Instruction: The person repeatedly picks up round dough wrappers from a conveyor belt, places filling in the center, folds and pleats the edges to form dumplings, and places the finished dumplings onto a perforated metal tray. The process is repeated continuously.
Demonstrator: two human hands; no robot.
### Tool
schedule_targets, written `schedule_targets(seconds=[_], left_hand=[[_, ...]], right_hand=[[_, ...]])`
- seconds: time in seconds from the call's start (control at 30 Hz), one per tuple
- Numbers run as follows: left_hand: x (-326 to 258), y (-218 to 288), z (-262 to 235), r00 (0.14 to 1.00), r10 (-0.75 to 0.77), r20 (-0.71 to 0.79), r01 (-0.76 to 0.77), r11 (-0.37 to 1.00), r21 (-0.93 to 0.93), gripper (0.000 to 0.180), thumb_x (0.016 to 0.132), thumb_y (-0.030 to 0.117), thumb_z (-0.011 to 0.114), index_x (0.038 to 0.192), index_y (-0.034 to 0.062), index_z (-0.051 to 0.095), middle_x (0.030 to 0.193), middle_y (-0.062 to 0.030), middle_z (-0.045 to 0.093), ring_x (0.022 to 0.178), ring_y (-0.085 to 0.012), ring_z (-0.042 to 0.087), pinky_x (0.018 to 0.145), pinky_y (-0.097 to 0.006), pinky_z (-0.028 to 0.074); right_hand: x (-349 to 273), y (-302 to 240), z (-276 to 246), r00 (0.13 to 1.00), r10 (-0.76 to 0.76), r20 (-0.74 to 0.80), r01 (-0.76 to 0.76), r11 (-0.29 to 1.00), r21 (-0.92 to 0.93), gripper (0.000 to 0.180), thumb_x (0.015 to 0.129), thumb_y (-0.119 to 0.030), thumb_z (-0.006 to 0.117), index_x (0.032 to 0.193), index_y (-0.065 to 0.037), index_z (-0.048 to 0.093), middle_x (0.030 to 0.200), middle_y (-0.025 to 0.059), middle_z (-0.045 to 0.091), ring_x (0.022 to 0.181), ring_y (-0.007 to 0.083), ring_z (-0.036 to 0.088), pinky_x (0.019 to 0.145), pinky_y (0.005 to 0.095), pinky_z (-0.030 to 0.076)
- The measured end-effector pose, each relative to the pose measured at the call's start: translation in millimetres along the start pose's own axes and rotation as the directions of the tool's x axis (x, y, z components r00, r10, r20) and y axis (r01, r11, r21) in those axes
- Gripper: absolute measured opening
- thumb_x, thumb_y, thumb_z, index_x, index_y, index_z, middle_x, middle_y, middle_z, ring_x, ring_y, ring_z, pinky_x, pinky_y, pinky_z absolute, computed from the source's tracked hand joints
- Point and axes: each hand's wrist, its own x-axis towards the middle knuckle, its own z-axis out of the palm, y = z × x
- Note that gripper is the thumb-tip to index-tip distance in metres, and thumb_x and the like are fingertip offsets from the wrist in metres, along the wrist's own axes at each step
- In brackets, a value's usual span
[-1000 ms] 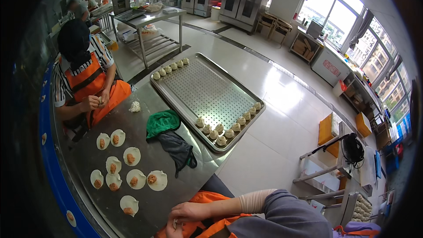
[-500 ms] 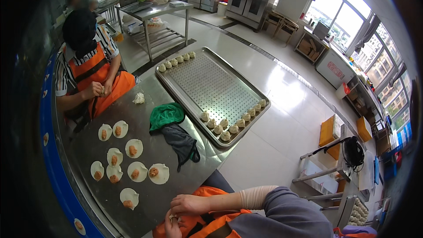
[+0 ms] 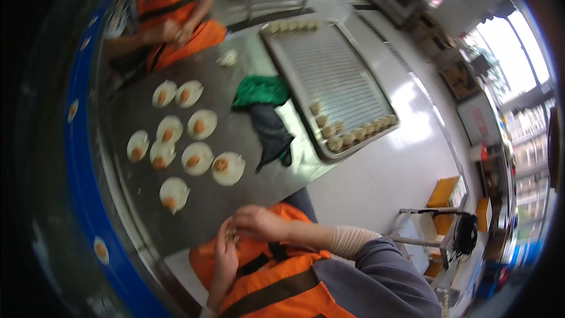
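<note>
Over the lap, just off the near edge of the metal surface (image 3: 206,215), a small pale dough piece (image 3: 232,235) is grasped between the two hands. It is cupped from below and the side by the left hand (image 3: 225,259), while its top is pinched by the bent fingers of the right hand (image 3: 254,222); much of it is hidden, and its exact shape cannot be told. Below the hands, the lap is covered by an orange apron (image 3: 312,304). On the surface, nine round wrappers (image 3: 235,173) are spread out, each topped with orange-brown filling (image 3: 220,165). To their right a green and dark grey cloth (image 3: 261,90) is laid, partly crumpled. Beyond it, a perforated metal tray (image 3: 332,70) is lined at its far end by a row of dumplings (image 3: 292,26), and more are clustered along its near end. Near a white lump (image 3: 227,58), something small, too blurred to be made out, is held together by a co-worker's hands (image 3: 176,32)
</note>
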Motion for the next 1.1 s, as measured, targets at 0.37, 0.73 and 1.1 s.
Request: schedule_targets(seconds=[0.37,0.73,1.1], left_hand=[[4,21,-9,0.976,-0.153,0.158,0.218,0.763,-0.608,0.037,0.108,0.026,0.035,0.135,0.0021,0.047,0.116,-0.0105,0.056,0.098,-0.0183,0.060,0.084,-0.033,0.053],[12,1,5,0.988,-0.143,-0.054,0.108,0.905,-0.412,0.036,0.109,0.035,0.036,0.100,0.0052,0.054,0.071,-0.0001,0.050,0.056,-0.0078,0.046,0.050,-0.022,0.039],[17,-3,5,0.981,-0.053,-0.188,0.000,0.962,-0.272,0.037,0.108,0.036,0.039,0.094,0.0064,0.054,0.068,0.0022,0.049,0.056,-0.0050,0.044,0.049,-0.022,0.036]], right_hand=[[14,-19,1,0.978,0.204,-0.047,-0.203,0.979,0.028,0.012,0.077,0.000,0.072,0.087,-0.003,0.065,0.084,0.0090,0.062,0.076,0.0267,0.063,0.065,0.0356,0.052],[19,-22,1,0.992,0.112,0.058,-0.110,0.993,-0.031,0.021,0.074,0.005,0.072,0.092,-0.002,0.062,0.087,0.0109,0.063,0.078,0.0298,0.063,0.068,0.0355,0.052],[16,-12,7,0.999,0.011,0.045,-0.003,0.984,-0.177,0.022,0.071,0.001,0.073,0.090,-0.005,0.064,0.085,0.0084,0.063,0.074,0.0281,0.062,0.066,0.0375,0.051]])
